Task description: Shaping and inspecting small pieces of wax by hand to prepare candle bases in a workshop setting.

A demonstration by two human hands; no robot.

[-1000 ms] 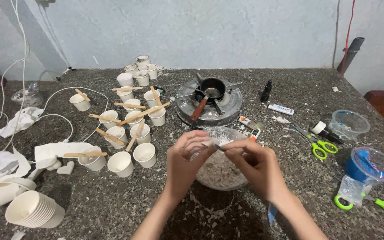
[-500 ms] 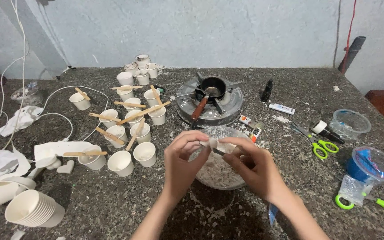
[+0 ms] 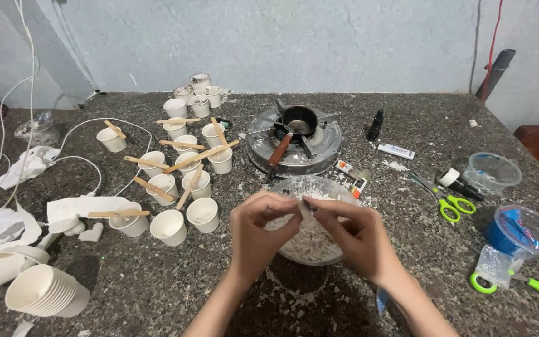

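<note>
My left hand [image 3: 258,232] and my right hand [image 3: 352,234] meet over a clear bowl [image 3: 294,186] full of white flakes. Between the fingertips of both hands I pinch a small white piece [image 3: 302,206], held just above the flakes. Behind the bowl stands a round metal burner [image 3: 316,153] with a small black pan [image 3: 299,119] and its brown handle. White flakes lie scattered on the speckled counter [image 3: 157,287] in front of the bowl.
Several white paper cups [image 3: 168,226], some with wooden sticks [image 3: 199,156] across them, stand to the left. A stack of cups [image 3: 45,291] and white cables [image 3: 82,159] lie far left. Green scissors [image 3: 449,206], clear tubs [image 3: 493,170], a blue tub [image 3: 519,229] and a small dark bottle [image 3: 375,125] sit right.
My hands have drawn closer together over the bowl, and the fingertips now pinch the white piece tightly. Nothing else on the counter has moved.
</note>
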